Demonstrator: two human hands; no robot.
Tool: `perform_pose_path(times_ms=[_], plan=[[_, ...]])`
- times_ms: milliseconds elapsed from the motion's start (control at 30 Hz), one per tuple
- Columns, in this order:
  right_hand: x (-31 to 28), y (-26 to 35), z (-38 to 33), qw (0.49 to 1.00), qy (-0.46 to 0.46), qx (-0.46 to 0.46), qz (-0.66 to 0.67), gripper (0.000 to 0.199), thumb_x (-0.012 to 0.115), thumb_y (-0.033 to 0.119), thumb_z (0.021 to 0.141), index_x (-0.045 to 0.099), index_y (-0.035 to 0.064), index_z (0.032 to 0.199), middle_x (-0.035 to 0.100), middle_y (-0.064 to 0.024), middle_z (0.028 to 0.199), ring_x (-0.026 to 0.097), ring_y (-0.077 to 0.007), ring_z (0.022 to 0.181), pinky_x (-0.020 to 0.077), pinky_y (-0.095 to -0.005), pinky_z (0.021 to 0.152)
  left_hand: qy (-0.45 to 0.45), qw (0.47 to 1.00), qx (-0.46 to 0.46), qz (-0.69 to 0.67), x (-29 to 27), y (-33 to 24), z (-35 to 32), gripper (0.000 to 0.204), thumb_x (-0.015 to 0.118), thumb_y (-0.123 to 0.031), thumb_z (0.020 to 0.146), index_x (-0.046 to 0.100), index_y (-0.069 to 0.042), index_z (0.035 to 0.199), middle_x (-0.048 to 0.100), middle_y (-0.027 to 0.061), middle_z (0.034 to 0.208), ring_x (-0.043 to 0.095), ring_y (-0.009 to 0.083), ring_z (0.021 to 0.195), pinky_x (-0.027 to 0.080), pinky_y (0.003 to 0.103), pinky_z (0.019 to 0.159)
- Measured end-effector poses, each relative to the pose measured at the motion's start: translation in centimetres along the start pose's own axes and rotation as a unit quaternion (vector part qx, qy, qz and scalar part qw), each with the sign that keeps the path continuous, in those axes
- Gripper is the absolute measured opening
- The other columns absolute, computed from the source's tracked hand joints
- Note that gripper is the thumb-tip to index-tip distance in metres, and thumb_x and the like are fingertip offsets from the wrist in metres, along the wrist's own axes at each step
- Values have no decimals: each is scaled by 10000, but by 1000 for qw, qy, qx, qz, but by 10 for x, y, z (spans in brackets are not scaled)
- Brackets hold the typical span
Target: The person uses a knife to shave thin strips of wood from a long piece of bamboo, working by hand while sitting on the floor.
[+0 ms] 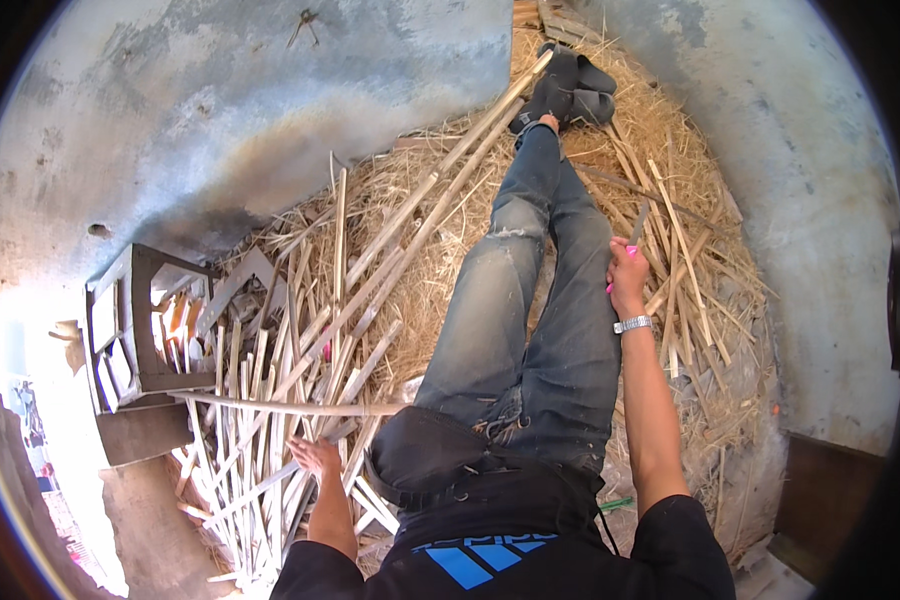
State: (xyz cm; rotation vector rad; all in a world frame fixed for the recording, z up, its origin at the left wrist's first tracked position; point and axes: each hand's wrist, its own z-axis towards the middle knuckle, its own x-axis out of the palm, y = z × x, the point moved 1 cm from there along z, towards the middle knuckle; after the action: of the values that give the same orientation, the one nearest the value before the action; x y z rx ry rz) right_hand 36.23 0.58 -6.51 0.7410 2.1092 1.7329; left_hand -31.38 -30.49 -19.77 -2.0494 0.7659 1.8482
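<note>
My right hand [627, 280] is closed round the pink handle of a knife [639, 224], beside my right thigh. Its narrow blade points away from me, over the strips on the floor. My left hand [315, 457] is open, fingers apart, over a heap of pale split strips of wood or bamboo [260, 470] on my left. Whether it touches a strip I cannot tell. A long brown stick [290, 406] lies across the heap just beyond that hand. Longer strips [410, 210] slant from the heap toward my feet.
My outstretched legs [540, 320] lie over straw-like shavings [410, 290], with dark sandals [575, 88] at the far end. More strips [685, 260] are scattered on the right. A wooden frame [150, 375] stands at left by a bright opening. Worn blue-grey walls [820, 200] enclose both sides.
</note>
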Motion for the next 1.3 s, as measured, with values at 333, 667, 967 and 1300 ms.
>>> perform_pose_path(times_ms=[333, 667, 967, 1300], plan=[[11, -6, -14, 998, -30, -5, 62, 219, 689, 171, 979, 644, 30, 1140, 464, 42, 661, 424, -73, 493, 368, -250, 449, 122, 987, -101, 2, 11, -18, -27, 772, 263, -487, 1105, 142, 55, 1641, 3, 276, 1728, 9, 374, 1619, 67, 471, 1320], [0, -14, -17, 997, -39, -24, 65, 194, 682, 137, 975, 643, 5, 1111, 498, 21, 641, 443, -80, 459, 394, -259, 420, 31, 999, -5, -23, 31, -112, -65, 831, 430, -493, 1037, 229, 92, 1593, 112, 282, 1699, 107, 379, 1593, 195, 485, 1282], [2, -11, -20, 997, -36, -12, 68, 194, 678, 144, 976, 639, 7, 1107, 491, 20, 641, 448, -87, 457, 388, -263, 414, 40, 992, 113, 25, 24, -112, -60, 806, 545, -471, 979, 392, 83, 1545, 293, 304, 1650, 273, 411, 1550, 329, 503, 1231], [0, -11, -18, 995, -32, -3, 91, 198, 679, 141, 974, 628, 15, 1118, 485, 21, 649, 444, -82, 472, 392, -263, 425, 35, 976, 147, -159, -17, -97, 31, 418, 698, -325, 883, 776, 58, 1033, 740, 305, 1016, 716, 456, 979, 555, 534, 880]])
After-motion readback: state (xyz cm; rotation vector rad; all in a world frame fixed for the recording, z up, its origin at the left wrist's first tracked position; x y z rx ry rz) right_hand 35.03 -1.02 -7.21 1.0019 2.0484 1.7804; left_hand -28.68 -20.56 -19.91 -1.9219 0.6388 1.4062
